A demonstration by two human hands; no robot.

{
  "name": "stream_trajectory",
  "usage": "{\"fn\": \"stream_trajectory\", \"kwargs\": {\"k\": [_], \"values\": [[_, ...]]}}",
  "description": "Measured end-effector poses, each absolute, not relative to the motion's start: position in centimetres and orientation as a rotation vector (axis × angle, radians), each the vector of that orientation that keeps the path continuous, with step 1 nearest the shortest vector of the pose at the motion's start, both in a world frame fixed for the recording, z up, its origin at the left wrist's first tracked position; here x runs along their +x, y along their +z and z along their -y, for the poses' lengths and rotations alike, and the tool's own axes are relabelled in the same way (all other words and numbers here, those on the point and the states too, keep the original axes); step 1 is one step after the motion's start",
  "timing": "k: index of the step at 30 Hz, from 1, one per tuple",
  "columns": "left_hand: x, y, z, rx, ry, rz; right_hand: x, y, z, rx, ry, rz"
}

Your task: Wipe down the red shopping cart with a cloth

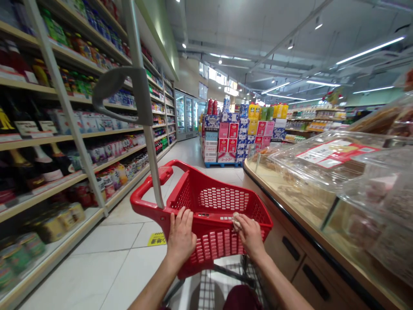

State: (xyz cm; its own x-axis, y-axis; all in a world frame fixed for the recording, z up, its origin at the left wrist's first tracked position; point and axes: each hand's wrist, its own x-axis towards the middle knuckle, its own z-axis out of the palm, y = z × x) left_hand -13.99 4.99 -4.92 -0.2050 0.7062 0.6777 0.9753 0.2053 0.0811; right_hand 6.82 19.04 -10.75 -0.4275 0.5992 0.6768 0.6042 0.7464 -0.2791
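Note:
A red plastic shopping cart (222,185) with a perforated basket stands side-on in front of me. My left hand (181,234) holds its near rim, fingers over the top and thumb on the outer side. Further right along the same rim, my right hand (251,234) is closed on a crumpled whitish cloth (236,220) and presses it against the red plastic. The basket's near wall hides part of its floor. A metal pole (154,163) with a grey loop handle (142,97) rises at the cart's left end, by its red push handle (145,189).
Shelves (80,134) of bottles, cans and cartons line the left side. Close on the right, a display counter (290,206) carries clear plastic food boxes (322,159). Stacked drink cartons (227,137) stand on a blue pallet ahead. A yellow sticker (156,239) marks the tiled floor.

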Motion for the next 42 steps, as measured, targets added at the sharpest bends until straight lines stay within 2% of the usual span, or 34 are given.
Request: {"fn": "stream_trajectory", "kwargs": {"k": [4, 10, 17, 22, 25, 31, 38, 42], "values": [[-14.2, -5.5, -5.2, -1.532, -0.777, 1.935, 7.9, -11.4, -19.5, -1.092, -0.107, 2.057], [-15.3, -6.6, -5.8, -1.500, -0.806, 1.887, 3.6, -12.2, -18.8, -0.823, -0.190, 2.124], [-15.9, -7.1, -5.7, -1.466, -0.715, 1.873, 11.4, -13.9, -22.9, -1.162, -0.210, 1.845], [-15.9, -7.2, -5.7, -1.471, -0.687, 1.878, 2.7, -13.1, -18.8, -0.755, -0.243, 2.001], [-16.0, -6.8, -5.5, -1.491, -0.660, 1.924, 1.4, -12.8, -18.2, -0.651, -0.192, 2.035], [-15.1, -5.2, -4.8, -1.585, -0.593, 2.058, 7.3, -13.0, -21.6, -1.102, -0.099, 1.805], [-14.8, -4.2, -4.8, -1.613, -0.625, 2.063, 4.1, -11.1, -19.2, -0.836, -0.015, 2.103], [-15.1, -4.3, -4.8, -1.629, -0.611, 2.035, 7.9, -11.5, -20.9, -1.166, -0.032, 1.885]]}}
